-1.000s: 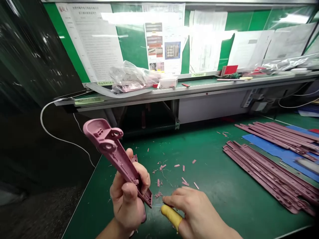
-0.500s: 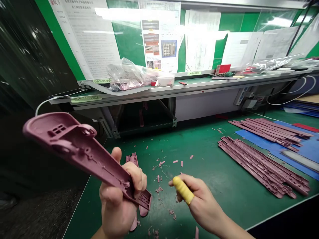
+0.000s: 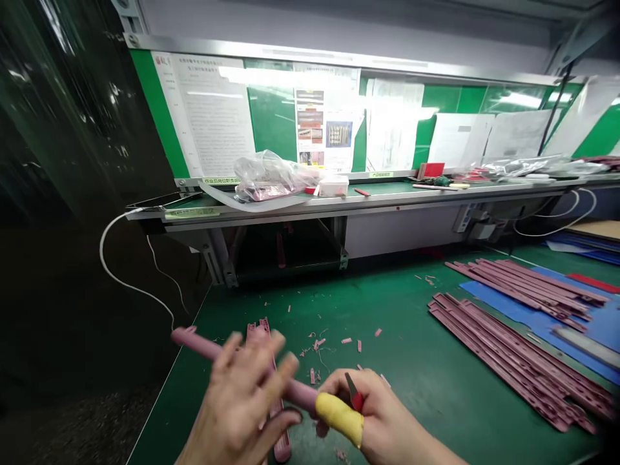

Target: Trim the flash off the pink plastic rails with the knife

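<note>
The left hand point(image 3: 237, 400) is blurred, its fingers spread across a long pink plastic molding point(image 3: 203, 345), so whether it grips the piece cannot be told. The molding lies roughly level, its right end meeting the yellow finger cot point(image 3: 339, 418) on the right hand point(image 3: 382, 413). That hand pinches a small red tool point(image 3: 354, 392) between thumb and finger. Below the left hand, another pink molding point(image 3: 281, 445) lies on the green tabletop point(image 3: 436, 310) near scattered pink trimmings point(image 3: 317, 345). Stacked pink strips point(image 3: 513, 342) lie well off to the right, partly on a blue mat point(image 3: 484, 292).
</note>
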Motion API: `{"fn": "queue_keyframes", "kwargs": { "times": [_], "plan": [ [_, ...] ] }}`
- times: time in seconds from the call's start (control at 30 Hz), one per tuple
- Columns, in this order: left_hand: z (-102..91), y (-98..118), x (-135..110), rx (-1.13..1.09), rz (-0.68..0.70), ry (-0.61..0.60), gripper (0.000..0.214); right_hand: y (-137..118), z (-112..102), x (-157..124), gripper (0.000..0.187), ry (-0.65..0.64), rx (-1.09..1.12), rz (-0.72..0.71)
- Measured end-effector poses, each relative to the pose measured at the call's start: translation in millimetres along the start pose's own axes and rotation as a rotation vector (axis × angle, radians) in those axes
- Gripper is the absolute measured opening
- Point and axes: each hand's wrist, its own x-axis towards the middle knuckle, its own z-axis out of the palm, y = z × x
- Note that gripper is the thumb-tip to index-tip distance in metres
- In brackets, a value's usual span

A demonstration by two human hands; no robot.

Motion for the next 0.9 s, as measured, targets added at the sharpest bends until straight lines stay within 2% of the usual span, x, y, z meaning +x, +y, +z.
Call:
{"fn": "queue_keyframes", "kwargs": {
  "times": [0.03, 0.07, 0.13, 0.23, 0.3, 0.37, 0.43, 0.5, 0.53, 0.6, 0.73, 0.83, 0.9],
  "plan": [
    [-4.5, -4.6, -3.3, 0.02, 0.167, -0.164, 0.07, -2.3, -5.0, 2.4, 0.031, -0.085, 0.085, 0.042],
    [-8.9, -8.8, -4.2, -0.007, 0.252, -0.283, 0.065, -3.0, -9.5, 4.7, 0.032, -0.147, 0.149, 0.055],
    [-16.9, -16.3, 0.3, -0.035, 0.263, -0.421, 0.06, -0.1, -17.6, 8.1, 0.031, -0.169, 0.123, 0.013],
    [-25.9, -26.4, 14.6, 0.07, 0.221, -0.508, 0.053, 9.0, -28.2, 8.7, 0.027, -0.029, -0.234, -0.11],
    [-31.1, -31.1, 24.7, 0.171, 0.277, -0.549, 0.054, 13.8, -32.0, 8.0, 0.025, 0.017, -0.44, -0.197],
    [-36.1, -32.7, 34.2, 0.233, 0.369, -0.589, 0.055, 16.3, -31.3, 8.7, 0.028, 0.01, -0.574, -0.331],
    [-40.3, -30.4, 43.1, 0.257, 0.455, -0.632, 0.056, 17.0, -26.5, 12.1, 0.043, 0.044, -0.704, -0.483],
    [-42.9, -24.8, 50.8, 0.268, 0.517, -0.648, 0.055, 17.0, -20.1, 17.3, 0.057, 0.125, -0.842, -0.604],
    [-43.4, -21.1, 53.9, 0.27, 0.535, -0.638, 0.054, 17.0, -17.5, 19.9, 0.059, 0.16, -0.906, -0.644],
    [-43.2, -13.1, 58.1, 0.253, 0.546, -0.606, 0.05, 17.2, -14.6, 23.9, 0.052, 0.183, -1.001, -0.686],
    [-42.0, -3.0, 60.8, 0.169, 0.457, -0.5, 0.045, 18.3, -19.4, 24.2, 0.038, 0.129, -1.077, -0.708],
    [-42.5, -4.1, 59.3, 0.139, 0.478, -0.511, 0.05, 17.2, -26.4, 22.2, 0.037, 0.114, -1.075, -0.739],
    [-41.4, -5.9, 55.4, 0.139, 0.483, -0.474, 0.057, 15.1, -29.9, 21.9, 0.039, 0.14, -1.047, -0.766]
  ]
}}
